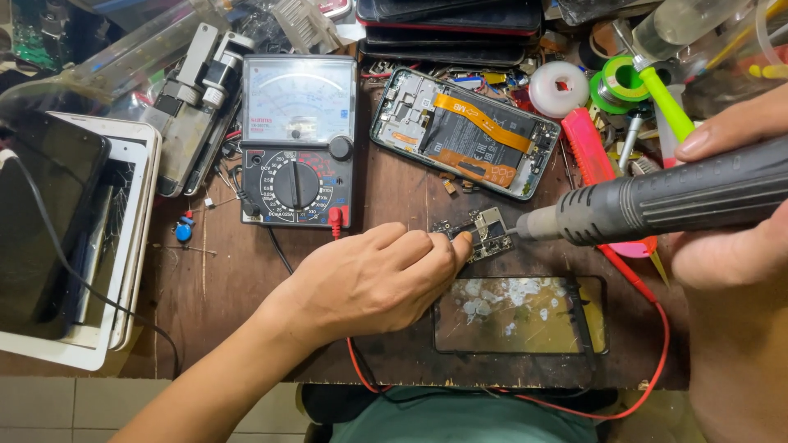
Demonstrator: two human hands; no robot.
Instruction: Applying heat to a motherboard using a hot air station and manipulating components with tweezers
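My left hand (373, 275) rests on the brown workbench and pinches the near-left edge of a small phone circuit board (486, 232). My right hand (730, 205) grips a dark ribbed hot-air tool (673, 201) that lies nearly level, its metal nozzle tip touching or almost touching the board's right side. An opened phone (464, 131) with an orange flex cable lies behind the board. A cracked phone glass panel (517, 316) lies just in front of it.
An analog multimeter (298, 139) stands at the back left, its red lead wire (648, 361) looping along the bench's front edge. Stacked tablets (74, 238) fill the left side. Solder spools (620, 82), a white tape roll (558, 89), a red tool (589, 148) and clutter crowd the back right.
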